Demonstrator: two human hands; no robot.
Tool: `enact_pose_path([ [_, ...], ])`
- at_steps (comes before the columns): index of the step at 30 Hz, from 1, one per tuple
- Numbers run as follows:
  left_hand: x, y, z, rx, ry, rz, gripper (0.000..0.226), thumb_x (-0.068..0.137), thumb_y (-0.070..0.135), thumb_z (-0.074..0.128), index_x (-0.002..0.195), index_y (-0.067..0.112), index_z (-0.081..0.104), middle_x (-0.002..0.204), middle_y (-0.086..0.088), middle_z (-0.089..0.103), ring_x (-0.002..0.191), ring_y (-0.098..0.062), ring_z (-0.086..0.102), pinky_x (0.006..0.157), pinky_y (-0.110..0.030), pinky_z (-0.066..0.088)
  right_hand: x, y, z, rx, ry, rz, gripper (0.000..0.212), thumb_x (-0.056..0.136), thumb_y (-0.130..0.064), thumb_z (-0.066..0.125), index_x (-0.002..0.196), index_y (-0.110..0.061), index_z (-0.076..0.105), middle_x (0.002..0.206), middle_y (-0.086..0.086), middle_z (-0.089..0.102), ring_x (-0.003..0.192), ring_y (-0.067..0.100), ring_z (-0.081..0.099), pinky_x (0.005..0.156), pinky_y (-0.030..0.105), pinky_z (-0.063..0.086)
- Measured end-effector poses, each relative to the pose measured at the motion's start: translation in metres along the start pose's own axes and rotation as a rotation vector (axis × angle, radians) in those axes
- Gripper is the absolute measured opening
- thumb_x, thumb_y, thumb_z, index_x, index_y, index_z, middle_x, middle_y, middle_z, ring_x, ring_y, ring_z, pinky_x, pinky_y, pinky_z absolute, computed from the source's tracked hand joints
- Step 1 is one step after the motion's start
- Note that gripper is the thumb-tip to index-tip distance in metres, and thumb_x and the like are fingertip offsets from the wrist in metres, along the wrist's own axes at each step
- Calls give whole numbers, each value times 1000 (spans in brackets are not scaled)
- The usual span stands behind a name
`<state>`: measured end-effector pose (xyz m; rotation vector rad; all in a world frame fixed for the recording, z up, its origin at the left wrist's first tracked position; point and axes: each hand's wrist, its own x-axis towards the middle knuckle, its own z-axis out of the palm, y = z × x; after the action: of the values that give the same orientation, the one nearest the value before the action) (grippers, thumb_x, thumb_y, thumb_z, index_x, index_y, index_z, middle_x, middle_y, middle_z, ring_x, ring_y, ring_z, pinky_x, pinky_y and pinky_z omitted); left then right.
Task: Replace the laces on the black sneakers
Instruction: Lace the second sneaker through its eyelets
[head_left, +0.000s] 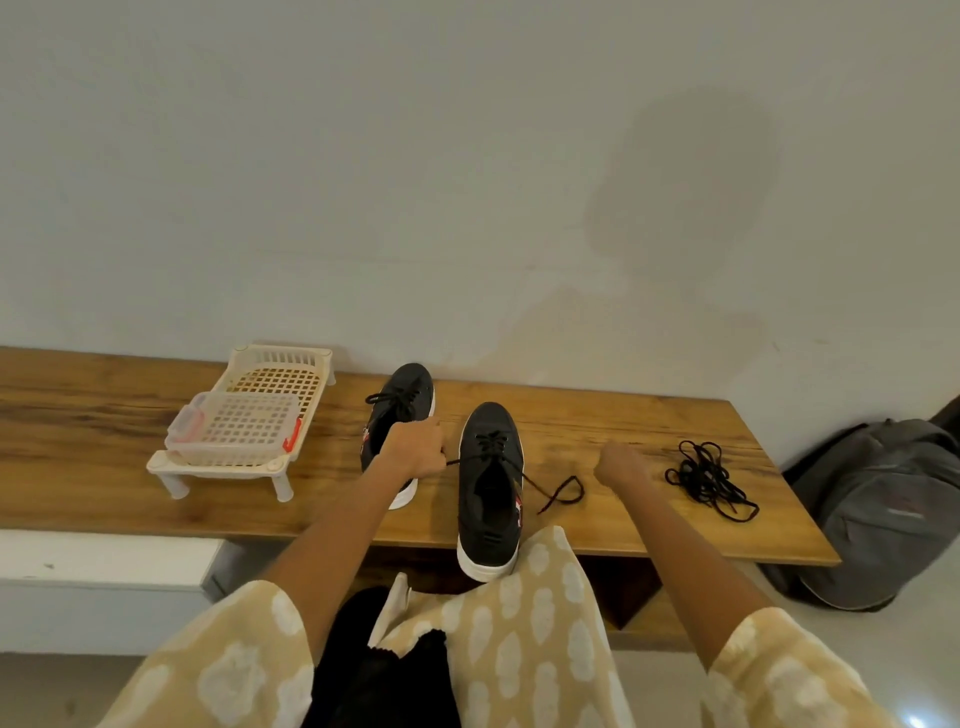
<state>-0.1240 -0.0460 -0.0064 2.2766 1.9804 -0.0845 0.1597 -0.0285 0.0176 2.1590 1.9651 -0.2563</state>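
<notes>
Two black sneakers with white soles stand on a wooden bench (597, 415). The near sneaker (491, 488) has its heel over the front edge, and its lace is untied. My left hand (413, 449) pinches one end of that lace, pulled taut to the left. The other lace end (561, 493) lies loose on the bench to the right of the shoe. The far sneaker (400, 410), partly hidden behind my left hand, is still laced with a bow. My right hand (621, 465) hovers over the bench with curled fingers and holds nothing. A bundle of spare black laces (706, 478) lies to its right.
A white plastic rack (244, 415) with a lidded basket on it stands at the bench's left. A grey backpack (878, 514) sits on the floor by the right end. A white wall rises directly behind the bench.
</notes>
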Motion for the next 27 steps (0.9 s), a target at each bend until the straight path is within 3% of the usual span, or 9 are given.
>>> enact_pose_path([
  [2, 0, 5, 1, 113, 27, 35, 34, 88, 30, 47, 112, 14, 65, 126, -3, 53, 113, -27, 48, 98, -44, 36, 0, -8, 5, 133, -1, -51, 38, 94, -4, 41, 132, -4, 45, 120, 14, 60, 100, 27, 58, 68, 30, 43],
  [4, -2, 15, 4, 101, 105, 56, 40, 90, 34, 44, 123, 17, 60, 133, 1, 51, 124, -27, 40, 112, -52, 17, -5, -25, 5, 256, -18, -188, 42, 93, -2, 42, 135, -8, 47, 130, 12, 57, 112, 26, 56, 82, 32, 45],
  [6, -5, 22, 5, -133, 139, 46, 32, 91, 32, 46, 114, 28, 67, 127, 10, 59, 124, -21, 43, 114, -57, 3, -14, -43, 2, 355, -59, -330, 38, 96, -9, 44, 132, -8, 54, 134, 10, 56, 120, 24, 52, 95, 33, 42],
  [9, -10, 32, 8, -451, 68, 15, 26, 90, 41, 56, 110, 31, 68, 113, 12, 67, 118, -10, 51, 112, -56, -6, -18, -61, 8, 386, -117, -416, 34, 96, -33, 51, 115, -11, 68, 114, 12, 67, 102, 25, 61, 84, 36, 47],
  [12, -16, 39, 14, -565, 126, -15, 27, 86, 39, 64, 109, 26, 69, 100, 9, 70, 109, -9, 56, 112, -50, -1, -23, -67, 13, 400, -78, -415, 29, 89, -39, 62, 103, -16, 73, 101, 5, 72, 91, 20, 65, 77, 34, 49],
  [17, -19, 38, 12, -708, 166, -60, 17, 85, 20, 68, 100, 15, 74, 99, 0, 72, 100, -12, 61, 104, -32, 33, -24, -63, 13, 462, 3, -392, 21, 88, -33, 65, 99, -17, 75, 102, 0, 72, 94, 14, 64, 77, 29, 49],
  [22, -17, 20, 18, -638, 178, -84, 18, 92, 22, 58, 97, 20, 75, 103, 6, 71, 103, -12, 60, 110, -47, 25, -21, -52, 15, 466, 53, -327, 22, 90, -36, 61, 97, -17, 71, 99, 1, 69, 92, 15, 61, 71, 29, 46],
  [25, -17, 32, 13, -619, 152, -36, 23, 93, 28, 57, 109, 21, 71, 112, 5, 68, 111, -12, 56, 111, -40, 16, -23, -60, 15, 457, 61, -343, 18, 92, -33, 58, 97, -18, 67, 98, 0, 68, 91, 16, 61, 71, 29, 45],
  [27, -13, 39, 14, -613, 142, -13, 26, 91, 25, 61, 115, 18, 69, 116, 3, 68, 115, -13, 55, 109, -35, 24, -24, -66, 16, 495, 65, -328, 15, 92, -29, 57, 97, -18, 65, 95, 2, 69, 89, 18, 62, 72, 31, 46],
])
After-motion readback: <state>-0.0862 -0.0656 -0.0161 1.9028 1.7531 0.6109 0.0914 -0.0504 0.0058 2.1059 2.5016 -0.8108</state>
